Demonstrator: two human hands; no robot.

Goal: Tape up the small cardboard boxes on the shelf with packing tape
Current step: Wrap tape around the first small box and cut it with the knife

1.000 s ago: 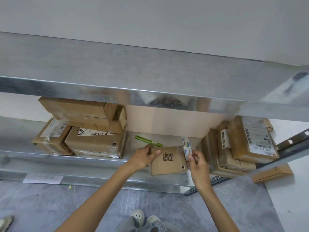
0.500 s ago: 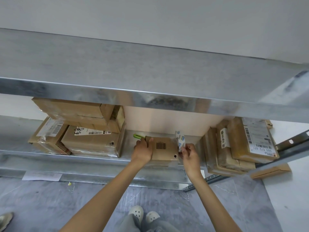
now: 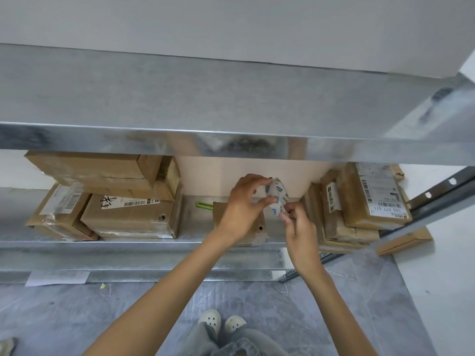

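L hand (image 3: 244, 204) & R hand (image 3: 299, 228) both pinch printed tape piece (image 3: 278, 192) above small cardboard box (image 3: 257, 228) on shelf (image 3: 195, 227)

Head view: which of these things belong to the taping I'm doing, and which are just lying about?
In the job: crumpled clear tape strip with blue print, pinched by left grip and right grip; small brown cardboard box.
Lying about: green plastic cutter; left stack of brown boxes; right stack of brown boxes; white paper sheet.
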